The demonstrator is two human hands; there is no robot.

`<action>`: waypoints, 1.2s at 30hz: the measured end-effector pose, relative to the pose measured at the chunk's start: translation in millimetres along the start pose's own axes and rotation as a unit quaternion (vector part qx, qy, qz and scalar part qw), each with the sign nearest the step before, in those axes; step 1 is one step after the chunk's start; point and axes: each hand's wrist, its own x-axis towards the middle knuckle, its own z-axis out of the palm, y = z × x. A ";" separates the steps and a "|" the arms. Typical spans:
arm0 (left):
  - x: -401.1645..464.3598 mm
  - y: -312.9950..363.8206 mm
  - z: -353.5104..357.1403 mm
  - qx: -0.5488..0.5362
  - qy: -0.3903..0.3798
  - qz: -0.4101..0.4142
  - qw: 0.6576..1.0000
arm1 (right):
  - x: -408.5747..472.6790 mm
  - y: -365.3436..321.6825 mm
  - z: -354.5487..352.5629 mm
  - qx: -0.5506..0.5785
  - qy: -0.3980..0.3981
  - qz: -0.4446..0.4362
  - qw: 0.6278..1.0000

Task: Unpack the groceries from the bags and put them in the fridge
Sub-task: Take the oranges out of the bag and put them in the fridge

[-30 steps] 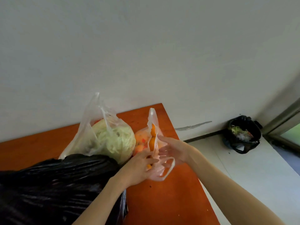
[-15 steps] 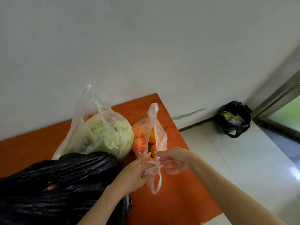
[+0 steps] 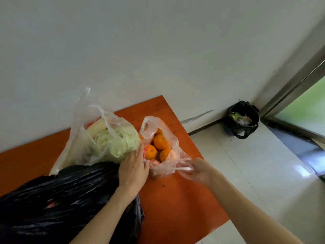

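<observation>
1. Now, at lower centre of the frame, a thin clear bag of oranges [image 3: 162,147] sits on an orange-brown counter [image 3: 179,205], its mouth pulled open and several oranges showing inside.
2. At centre, the left hand [image 3: 132,169] has its fingers curled on the near left edge of that bag's mouth, pinching the plastic.
3. To its right, the right hand [image 3: 197,170] grips a twisted handle of the same bag, drawing it toward the right of the frame.
4. Just left of the oranges, touching their bag, a second clear bag holds a cabbage [image 3: 117,142]; a black bag [image 3: 58,205] fills the lower left.
5. To do this step well, keep both edges spread and low so the fruit stays put, then free one hand to lift oranges out one at a time.
6. Thin plastic tears easily, I judge, so pull gently.
7. No fridge is in view.
</observation>
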 end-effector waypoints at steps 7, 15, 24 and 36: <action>46.9 29.6 -15.7 0.046 0.028 -0.050 0.997 | -0.9 -9.0 -11.7 0.261 -0.018 -0.016 0.965; 78.2 30.6 -17.9 -0.390 -0.062 -0.183 0.900 | -16.7 -32.3 -18.3 0.136 0.043 -0.022 0.990; 40.6 5.4 -59.7 -0.494 -0.360 -0.072 0.788 | -26.9 -81.4 -30.0 -0.235 0.211 -0.310 0.897; 25.4 13.7 -79.0 -0.353 -0.402 -0.110 0.838 | -15.9 -33.6 -78.1 -0.553 0.321 -0.223 0.736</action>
